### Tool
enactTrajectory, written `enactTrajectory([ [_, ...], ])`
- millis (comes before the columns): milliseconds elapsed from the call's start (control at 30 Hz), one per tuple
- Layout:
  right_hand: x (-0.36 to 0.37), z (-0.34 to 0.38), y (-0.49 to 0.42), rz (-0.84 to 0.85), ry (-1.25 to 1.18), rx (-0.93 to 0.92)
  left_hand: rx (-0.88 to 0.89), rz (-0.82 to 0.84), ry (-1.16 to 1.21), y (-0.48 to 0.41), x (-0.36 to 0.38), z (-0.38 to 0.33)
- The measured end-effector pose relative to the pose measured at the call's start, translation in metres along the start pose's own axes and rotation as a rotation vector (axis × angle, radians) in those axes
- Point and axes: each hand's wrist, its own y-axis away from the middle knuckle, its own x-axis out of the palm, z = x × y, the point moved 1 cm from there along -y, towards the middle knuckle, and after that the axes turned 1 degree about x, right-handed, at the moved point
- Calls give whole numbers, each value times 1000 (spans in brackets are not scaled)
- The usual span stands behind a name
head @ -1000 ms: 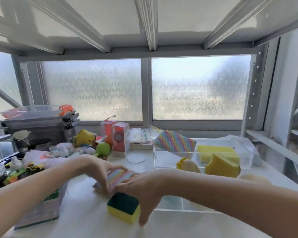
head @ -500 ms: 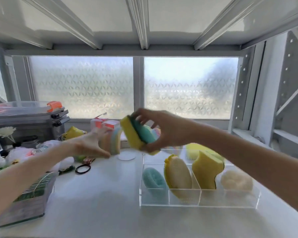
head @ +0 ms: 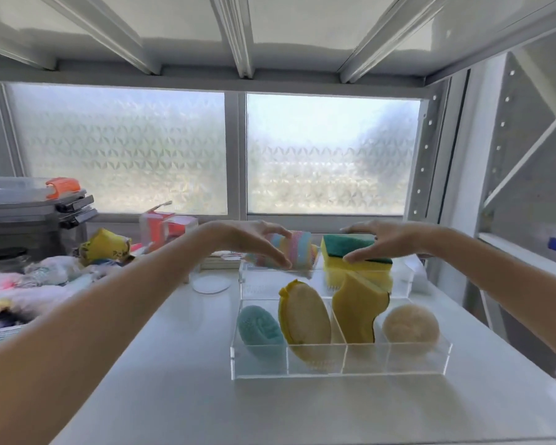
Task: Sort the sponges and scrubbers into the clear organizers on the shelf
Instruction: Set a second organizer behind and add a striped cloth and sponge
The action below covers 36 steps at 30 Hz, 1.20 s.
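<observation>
Two clear organizers stand on the white shelf. The near organizer [head: 337, 369] holds a teal scrubber [head: 259, 326], a yellow-edged oval sponge [head: 305, 321], a yellow sponge [head: 355, 311] and a beige puff [head: 411, 329] in separate compartments. Over the far organizer [head: 405, 277], my left hand [head: 254, 240] grips a rainbow-striped sponge [head: 297, 248] at its left side. My right hand [head: 382, 237] holds a yellow sponge with a green scouring top [head: 350, 256], resting on other yellow sponges at its right side.
Clutter fills the shelf's left side: stacked grey lidded boxes [head: 29, 216], a yellow packet [head: 105, 247], red-and-white cartons [head: 166, 224], bags. A round clear lid [head: 211, 284] lies beside the far organizer. Shelf uprights rise at the right.
Both hands lifted the striped sponge and the green-topped sponge from the shelf front, carried them back and lowered them onto the far organizer. The view shifted right.
</observation>
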Motion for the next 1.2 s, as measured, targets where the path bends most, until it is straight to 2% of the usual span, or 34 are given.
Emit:
enactTrajectory([
  [67, -10, 5, 16, -160, -2, -73, -7, -33, -51, 13, -7, 3],
  [133, -16, 18, 38, -256, -96, -187, -2, -158, -98, 33, -13, 5],
  [200, -12, 33, 55, -202, -185, -281, 75, -396, -79, 51, -10, 3],
  [233, -6, 40, 61, -145, -182, -289, 133, -526, -58, 58, -1, -2],
  [267, 3, 46, 65, -86, -144, -269, 160, -587, -21, 64, 10, -7],
  [333, 20, 50, 67, -18, 8, -191, 139, -487, 20, 69, 38, -23],
  [400, 30, 45, 66, -46, 151, -133, 94, -332, 16, 62, 65, -33],
  [500, 34, 30, 66, -150, 206, -69, 82, -306, 4, 47, 87, -41],
  [733, 37, 27, 62, -251, -9, -49, 162, -334, 53, 46, 71, -32],
  [867, 37, 20, 62, -229, -70, -46, 196, -331, 8, 49, 60, -33],
  [1000, 40, 20, 59, -211, -146, -138, 221, -334, -76, 48, 64, -37],
  [1200, 42, 14, 60, -262, -214, -174, 169, -392, -175, 44, 72, -45],
])
